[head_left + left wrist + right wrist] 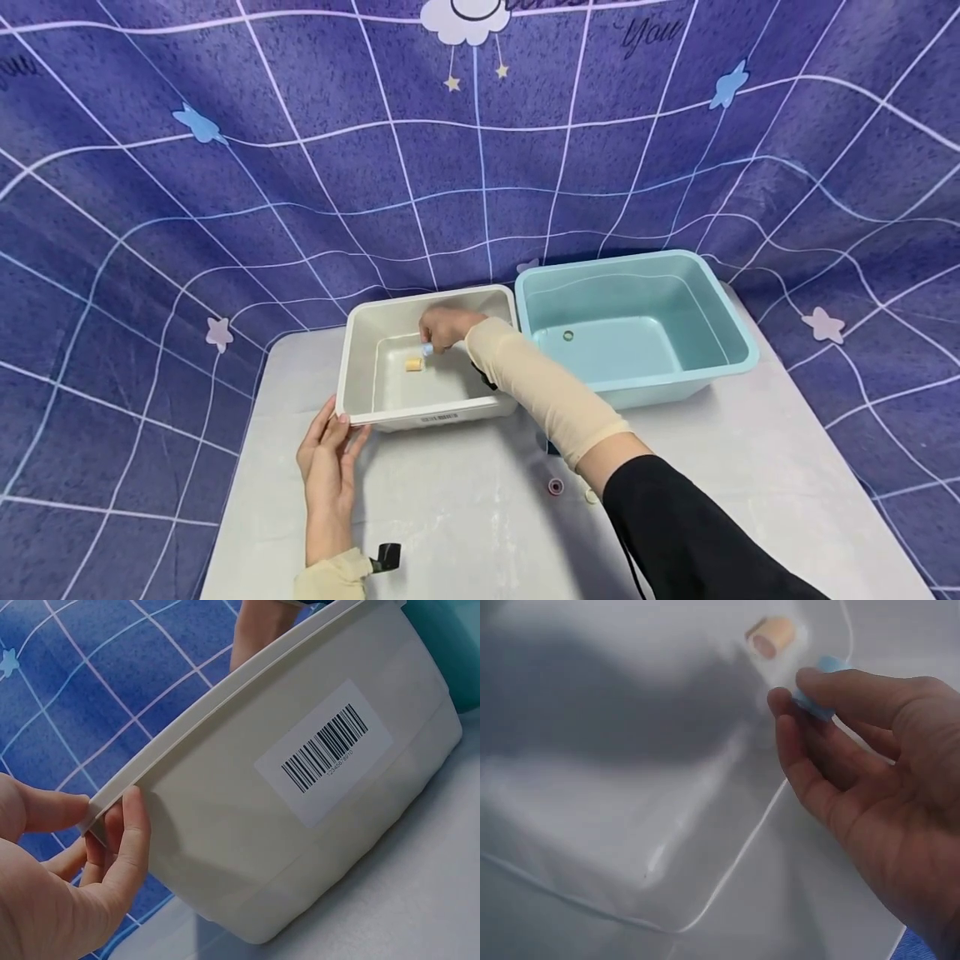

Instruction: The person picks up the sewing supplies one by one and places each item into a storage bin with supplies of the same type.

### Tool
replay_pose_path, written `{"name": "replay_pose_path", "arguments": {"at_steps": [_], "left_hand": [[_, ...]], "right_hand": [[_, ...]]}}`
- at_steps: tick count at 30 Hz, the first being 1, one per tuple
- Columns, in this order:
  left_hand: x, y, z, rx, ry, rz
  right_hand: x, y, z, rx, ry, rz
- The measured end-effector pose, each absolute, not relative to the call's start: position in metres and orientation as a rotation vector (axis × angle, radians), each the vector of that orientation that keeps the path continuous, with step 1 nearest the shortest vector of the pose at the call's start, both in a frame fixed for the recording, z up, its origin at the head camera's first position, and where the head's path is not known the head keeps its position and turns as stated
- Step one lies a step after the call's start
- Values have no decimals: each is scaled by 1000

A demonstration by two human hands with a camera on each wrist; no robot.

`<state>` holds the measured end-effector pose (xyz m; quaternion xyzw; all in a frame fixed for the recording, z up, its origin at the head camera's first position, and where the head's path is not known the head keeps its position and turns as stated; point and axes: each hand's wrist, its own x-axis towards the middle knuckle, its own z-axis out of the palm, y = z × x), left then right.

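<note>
Inside the white bin (360,367), my right hand (446,327) pinches a small light blue cylinder (831,666) between thumb and fingertips. A peach-orange hollow cylinder (413,365) lies on the bin floor close to those fingers; the right wrist view shows its open end. My left hand (328,467) grips the bin's near left corner, thumb on top of the rim (161,754) and fingers curled under it. In the left wrist view, a barcode label (324,754) shows on the bin's near wall, and the bin hides most of my right hand.
A teal bin (633,387) stands right beside the white one, with a small greenish ring (568,336) on its floor. On the grey table (450,517), a small red ring (555,487) and a pale yellow ring (591,496) lie near my right forearm. Behind hangs a purple curtain (525,175).
</note>
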<state>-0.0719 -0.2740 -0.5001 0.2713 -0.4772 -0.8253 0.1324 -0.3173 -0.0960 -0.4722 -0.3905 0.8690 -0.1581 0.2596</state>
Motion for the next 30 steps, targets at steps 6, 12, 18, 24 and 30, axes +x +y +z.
{"name": "replay_pose_path", "arguments": {"at_steps": [6,12,18,24,30], "left_hand": [[-69,-275,-500,780,-1352,-2402],[-70,-276,-500,776,-1362,-2395],[-72,-275,-501,772,-1345,-2407],[-71,-275,-504,787,-1338,-2401],[-71,-275,-503,779,-1331,-2393]], "right_hand": [[-318,-96,-481,-1097,2368,-350],[-313,-99,-489,-1224,2461,-131],[-309,-101,-494,-1293,2518,87],[-304,-107,-498,-1344,2542,264],[-303,-117,-503,-1341,2571,434]]}}
